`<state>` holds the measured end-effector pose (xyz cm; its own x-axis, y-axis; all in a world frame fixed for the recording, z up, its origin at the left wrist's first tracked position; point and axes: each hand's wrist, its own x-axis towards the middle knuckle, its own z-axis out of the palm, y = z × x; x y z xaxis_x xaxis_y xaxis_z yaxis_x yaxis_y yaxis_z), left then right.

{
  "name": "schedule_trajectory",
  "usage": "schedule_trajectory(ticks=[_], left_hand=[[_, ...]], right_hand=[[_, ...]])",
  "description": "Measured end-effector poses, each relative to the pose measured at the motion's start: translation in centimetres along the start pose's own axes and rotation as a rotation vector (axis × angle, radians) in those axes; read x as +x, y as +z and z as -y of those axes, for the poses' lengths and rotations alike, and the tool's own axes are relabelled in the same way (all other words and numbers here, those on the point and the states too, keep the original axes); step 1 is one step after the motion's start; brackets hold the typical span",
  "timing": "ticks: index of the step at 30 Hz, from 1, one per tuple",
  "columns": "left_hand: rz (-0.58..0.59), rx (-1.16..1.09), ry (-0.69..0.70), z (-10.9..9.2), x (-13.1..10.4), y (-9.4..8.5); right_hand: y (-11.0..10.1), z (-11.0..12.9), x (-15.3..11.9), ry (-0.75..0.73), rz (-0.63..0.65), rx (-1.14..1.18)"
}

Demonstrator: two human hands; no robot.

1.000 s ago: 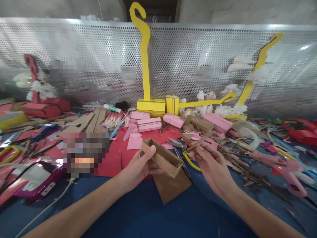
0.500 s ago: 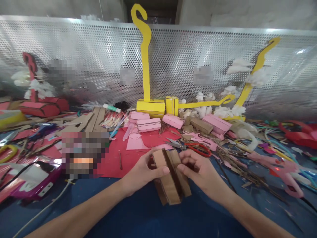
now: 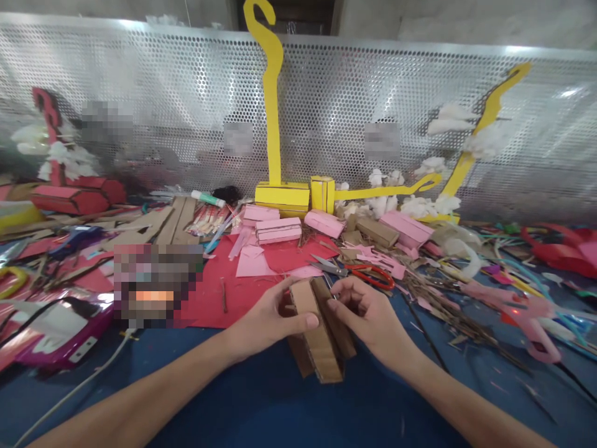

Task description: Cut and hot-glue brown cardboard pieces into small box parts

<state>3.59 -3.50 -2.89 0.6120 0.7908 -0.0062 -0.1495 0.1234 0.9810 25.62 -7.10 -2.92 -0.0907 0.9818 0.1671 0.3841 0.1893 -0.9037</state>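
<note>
My left hand [image 3: 275, 317] is closed around a small folded box of brown cardboard [image 3: 317, 330], thumb pressed on its front panel. A narrow cardboard flap [image 3: 338, 333] slants along the box's right side. My right hand [image 3: 366, 314] has its fingers curled at the upper end of this flap, thumb and forefinger pinched together. A thin shiny sliver [image 3: 329, 283] shows by these fingertips; what it is I cannot make out. Just beyond the hands lie scissors with red-orange handles [image 3: 373, 275].
Pink boxes [image 3: 278, 231] and yellow hooked cardboard pieces [image 3: 282, 196] stand before a perforated metal panel [image 3: 186, 93]. Red sheets [image 3: 209, 298] lie at left. A pink glue gun [image 3: 513, 311] and cardboard scraps [image 3: 452, 311] lie right; a purple power strip [image 3: 69, 336] sits left.
My right thumb has shifted up toward the flap's top edge, and the thin shiny sliver now shows there. The flap is tilted differently against the box. My left hand keeps its hold.
</note>
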Motion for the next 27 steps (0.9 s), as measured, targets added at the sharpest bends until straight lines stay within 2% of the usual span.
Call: schedule_trajectory(ticks=[10, 21, 25, 27], left_hand=[[0.012, 0.025, -0.013, -0.09, -0.01, 0.10], [0.026, 0.006, -0.009, -0.05, 0.20, 0.14], [0.001, -0.007, -0.032, -0.26, -0.06, 0.29], [-0.039, -0.046, -0.054, -0.22, -0.18, 0.19]], right_hand=[[0.15, -0.08, -0.17, -0.020, 0.006, 0.016], [0.40, -0.15, -0.42, -0.068, -0.048, -0.088], [0.25, -0.08, -0.38, -0.069, -0.048, -0.069], [-0.49, -0.18, 0.07, -0.086, -0.093, -0.067]])
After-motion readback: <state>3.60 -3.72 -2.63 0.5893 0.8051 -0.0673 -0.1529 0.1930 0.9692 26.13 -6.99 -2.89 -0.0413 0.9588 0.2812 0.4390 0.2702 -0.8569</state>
